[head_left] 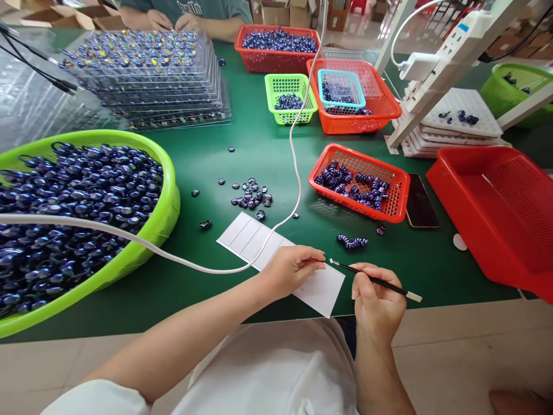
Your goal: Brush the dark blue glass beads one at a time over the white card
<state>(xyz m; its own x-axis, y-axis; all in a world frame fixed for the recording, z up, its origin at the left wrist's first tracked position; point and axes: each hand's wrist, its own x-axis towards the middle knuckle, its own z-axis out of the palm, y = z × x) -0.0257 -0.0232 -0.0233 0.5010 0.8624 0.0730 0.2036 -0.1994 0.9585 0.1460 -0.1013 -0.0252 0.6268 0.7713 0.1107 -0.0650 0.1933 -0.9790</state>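
My right hand grips a thin black pen-like tool with pale ends, its small whitish tip pointing at my left fingertips. My left hand is closed in a pinch above a white paper sheet with ruled lines; anything between its fingertips is too small to make out. Beyond the paper lies a loose group of dark, shiny bead-like pieces. A curved row of purple, striped small pieces rests on the green table past my right hand.
A white cable crosses the paper. At left stands a green basket heaped with dark looped pieces. Red baskets, a phone and a large red bin are on the right. Stacked clear trays stand before another person.
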